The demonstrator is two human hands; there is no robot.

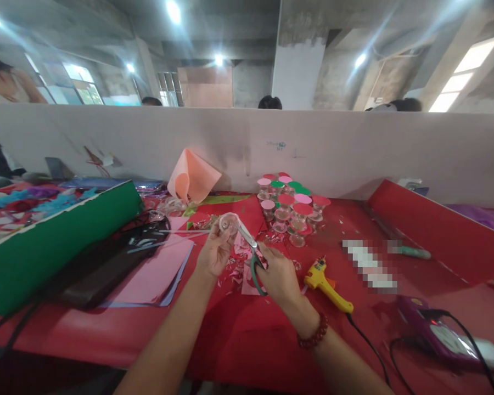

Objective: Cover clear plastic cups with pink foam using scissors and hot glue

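Observation:
Between the fingers of my left hand (217, 253) is a small clear plastic cup (229, 224), its round end turned toward me. My right hand (280, 270) grips the green-handled scissors (256, 266). Their metal blades reach up and left to the edge of the cup. Below both hands lie pink paper scraps (251, 282) and many small trimmings on the red table. Just beyond my right hand stands a cluster of clear cups topped with pink, red and green discs (298, 206).
A yellow glue gun (327, 285) lies right of my right hand, its cord trailing toward me. Pink sheets (156, 269) and a dark case (107, 269) are at left. Green (61, 241) and red boards (440, 236) flank the table (247, 351). A purple power strip (440, 329) sits front right.

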